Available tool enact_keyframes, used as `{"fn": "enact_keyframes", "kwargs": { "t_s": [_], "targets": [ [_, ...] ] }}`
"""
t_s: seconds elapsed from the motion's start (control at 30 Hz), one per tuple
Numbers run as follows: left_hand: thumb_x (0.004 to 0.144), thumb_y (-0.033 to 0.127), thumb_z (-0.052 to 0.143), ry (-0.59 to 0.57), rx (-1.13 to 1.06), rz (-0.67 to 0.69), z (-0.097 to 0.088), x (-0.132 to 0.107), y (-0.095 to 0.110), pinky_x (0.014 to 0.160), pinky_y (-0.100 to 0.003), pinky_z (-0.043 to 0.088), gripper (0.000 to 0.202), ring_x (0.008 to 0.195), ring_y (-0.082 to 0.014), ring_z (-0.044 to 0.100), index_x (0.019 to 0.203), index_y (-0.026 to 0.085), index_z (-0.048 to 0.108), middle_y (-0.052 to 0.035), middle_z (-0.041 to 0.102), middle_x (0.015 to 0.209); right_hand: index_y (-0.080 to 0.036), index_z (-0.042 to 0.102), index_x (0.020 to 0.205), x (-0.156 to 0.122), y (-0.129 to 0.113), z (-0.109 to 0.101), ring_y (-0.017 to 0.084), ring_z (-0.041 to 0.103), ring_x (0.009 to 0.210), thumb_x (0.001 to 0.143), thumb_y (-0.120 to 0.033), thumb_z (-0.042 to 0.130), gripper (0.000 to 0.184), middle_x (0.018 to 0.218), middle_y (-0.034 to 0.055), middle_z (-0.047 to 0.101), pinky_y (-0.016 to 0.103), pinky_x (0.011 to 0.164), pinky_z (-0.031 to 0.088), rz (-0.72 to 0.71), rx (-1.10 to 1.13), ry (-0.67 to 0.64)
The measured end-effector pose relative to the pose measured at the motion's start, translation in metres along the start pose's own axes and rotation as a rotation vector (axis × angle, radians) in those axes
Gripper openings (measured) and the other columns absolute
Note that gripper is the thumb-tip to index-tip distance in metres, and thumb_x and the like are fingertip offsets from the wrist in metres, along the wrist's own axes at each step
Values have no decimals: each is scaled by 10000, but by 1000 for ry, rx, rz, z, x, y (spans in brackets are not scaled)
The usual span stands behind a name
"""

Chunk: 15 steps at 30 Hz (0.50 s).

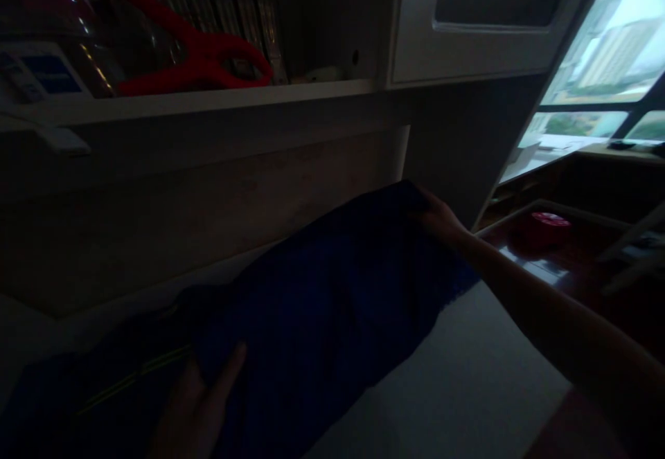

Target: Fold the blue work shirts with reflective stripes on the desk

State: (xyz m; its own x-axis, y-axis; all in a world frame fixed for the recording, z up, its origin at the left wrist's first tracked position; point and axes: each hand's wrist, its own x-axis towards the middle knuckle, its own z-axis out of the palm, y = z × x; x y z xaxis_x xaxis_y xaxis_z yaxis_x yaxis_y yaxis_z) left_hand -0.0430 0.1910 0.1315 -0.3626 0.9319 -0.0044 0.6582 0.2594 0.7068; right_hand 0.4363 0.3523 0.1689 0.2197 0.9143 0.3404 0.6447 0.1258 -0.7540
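– Why is the left hand (201, 400) pinching the blue cloth (332, 300)?
– The right hand (440, 218) is gripping its far corner; together they're presumably keeping it spread over the white surface (457, 369).

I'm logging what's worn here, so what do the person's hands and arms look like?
The left hand and right hand wear no gloves. The right forearm is bare, no sleeve or watch visible; the left forearm cannot be made out.
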Motion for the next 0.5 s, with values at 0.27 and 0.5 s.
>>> {"fn": "enact_keyframes", "kwargs": {
  "t_s": [0.27, 0.5],
  "targets": [
    [897, 470, 438, -397, -236, -88, 148, 30, 61, 1079, -385, 401, 664, 1323, -263, 497, 1405, 45, 396, -239, 497, 1436, -140, 187, 1547, 30, 47, -36, 478, 333, 1350, 825, -330, 634, 871, 1522, 278, 289, 677, 1021, 290, 311, -781, 59],
    [871, 503, 476, -192, 118, 362, 113, -50, -53, 1038, -410, 486, 519, 1221, -263, 591, 1268, 199, 617, -118, 634, 1321, -262, 354, 1497, -63, 83, 65, 340, 348, 1397, 978, -404, 331, 539, 1557, 133, 349, 629, 1087, 290, -207, -774, -383]
  ]
}}
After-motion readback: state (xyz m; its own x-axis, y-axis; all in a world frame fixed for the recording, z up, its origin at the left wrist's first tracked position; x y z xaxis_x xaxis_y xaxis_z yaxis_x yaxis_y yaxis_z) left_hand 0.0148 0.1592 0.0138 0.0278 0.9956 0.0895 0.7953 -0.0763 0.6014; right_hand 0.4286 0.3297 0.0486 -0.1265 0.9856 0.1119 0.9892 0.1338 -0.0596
